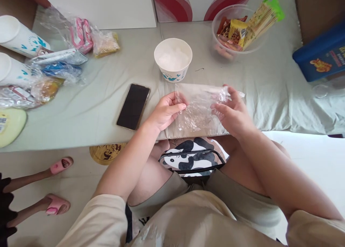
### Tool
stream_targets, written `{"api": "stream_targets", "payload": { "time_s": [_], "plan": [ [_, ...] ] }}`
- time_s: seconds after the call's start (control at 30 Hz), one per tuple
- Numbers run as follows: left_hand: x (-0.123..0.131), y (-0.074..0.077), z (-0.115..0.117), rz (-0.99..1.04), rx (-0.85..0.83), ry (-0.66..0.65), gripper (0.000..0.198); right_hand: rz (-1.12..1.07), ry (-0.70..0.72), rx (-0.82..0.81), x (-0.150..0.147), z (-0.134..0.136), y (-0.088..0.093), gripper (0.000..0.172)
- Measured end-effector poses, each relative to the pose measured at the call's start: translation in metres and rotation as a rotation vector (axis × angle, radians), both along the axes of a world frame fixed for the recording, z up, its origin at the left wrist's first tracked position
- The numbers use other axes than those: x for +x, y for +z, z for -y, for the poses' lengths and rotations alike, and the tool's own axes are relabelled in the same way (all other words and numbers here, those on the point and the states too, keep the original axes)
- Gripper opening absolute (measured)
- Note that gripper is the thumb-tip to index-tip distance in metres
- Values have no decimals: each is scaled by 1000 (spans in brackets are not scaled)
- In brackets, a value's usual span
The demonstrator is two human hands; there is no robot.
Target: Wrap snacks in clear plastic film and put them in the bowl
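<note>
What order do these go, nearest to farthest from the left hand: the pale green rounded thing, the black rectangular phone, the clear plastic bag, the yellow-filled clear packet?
From the left hand, in the head view:
1. Clear plastic bag: in its grip.
2. Black rectangular phone: just to its left.
3. Yellow-filled clear packet: farther back, left.
4. Pale green rounded thing: far left, at the picture's edge.

The head view looks from above the person's shirt front (194, 218), facing forward and steeply down. It is near enough that the left hand (168, 110) and right hand (233, 112) show plainly around mid-frame, with the table (102, 88) spanning the upper part and floor (88, 189) at lower left.
</note>
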State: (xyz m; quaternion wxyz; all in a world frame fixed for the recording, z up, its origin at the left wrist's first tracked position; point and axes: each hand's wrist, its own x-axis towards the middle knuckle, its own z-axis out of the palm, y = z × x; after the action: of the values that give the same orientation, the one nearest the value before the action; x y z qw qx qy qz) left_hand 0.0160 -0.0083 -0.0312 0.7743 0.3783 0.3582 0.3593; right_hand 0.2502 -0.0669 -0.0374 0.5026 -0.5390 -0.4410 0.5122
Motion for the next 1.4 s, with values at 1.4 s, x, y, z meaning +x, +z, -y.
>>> {"api": "stream_targets", "payload": {
  "time_s": [1.4],
  "plan": [
    [-1,-1,4,-241,356,2,52,353,-217,26,-9,2,18,24]
  ]
}}
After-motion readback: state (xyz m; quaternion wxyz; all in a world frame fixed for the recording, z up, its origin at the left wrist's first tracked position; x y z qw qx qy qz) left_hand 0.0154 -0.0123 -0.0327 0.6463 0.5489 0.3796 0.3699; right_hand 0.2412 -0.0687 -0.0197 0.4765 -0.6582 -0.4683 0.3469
